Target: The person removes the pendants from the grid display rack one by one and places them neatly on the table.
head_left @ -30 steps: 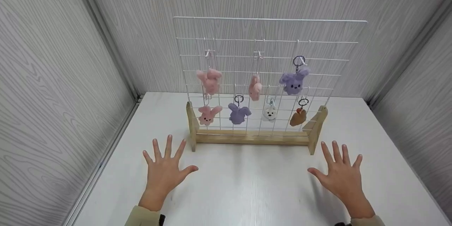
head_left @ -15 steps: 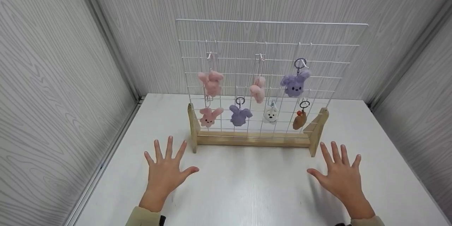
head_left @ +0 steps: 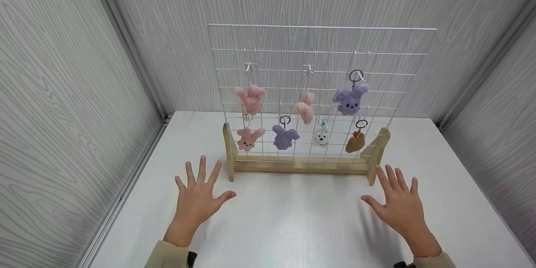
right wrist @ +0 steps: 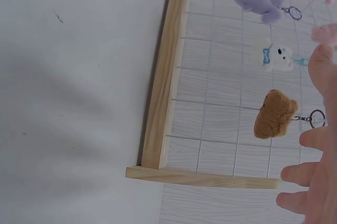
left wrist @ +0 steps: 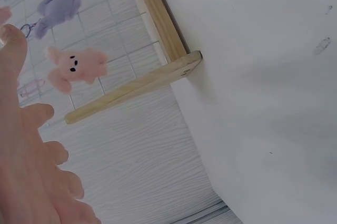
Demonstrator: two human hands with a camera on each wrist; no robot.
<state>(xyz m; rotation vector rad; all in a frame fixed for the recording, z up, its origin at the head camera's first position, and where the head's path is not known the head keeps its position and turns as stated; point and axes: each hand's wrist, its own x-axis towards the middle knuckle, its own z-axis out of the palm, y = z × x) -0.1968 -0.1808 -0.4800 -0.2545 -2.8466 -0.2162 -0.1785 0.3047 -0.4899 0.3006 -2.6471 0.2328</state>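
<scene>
My left hand [head_left: 196, 201] is spread over the table in front of the rack's left foot, holding nothing. Fingers likewise spread, my right hand [head_left: 400, 207] hovers before the right foot. Between and beyond them stands a white wire grid rack [head_left: 322, 27] on a wooden base [head_left: 299, 165]. Plush keychains hang from its hooks: pink rabbits [head_left: 251, 99] [head_left: 305, 108] and a purple rabbit [head_left: 350, 99] in the upper row. Below hang a pink rabbit [head_left: 248, 139], a purple rabbit [head_left: 285, 137], a white bear [head_left: 321, 137] and a brown plush [head_left: 355, 142].
The white table [head_left: 289, 226] carries the rack near its back edge. Grey wood-patterned panels enclose it: a left wall [head_left: 58, 113], a back wall [head_left: 167, 29] and a right wall [head_left: 498, 134].
Both hands have moved slightly forward, the right one also a little leftward. The view has shifted a little. The brown plush and the middle pink rabbit have turned on their hooks.
</scene>
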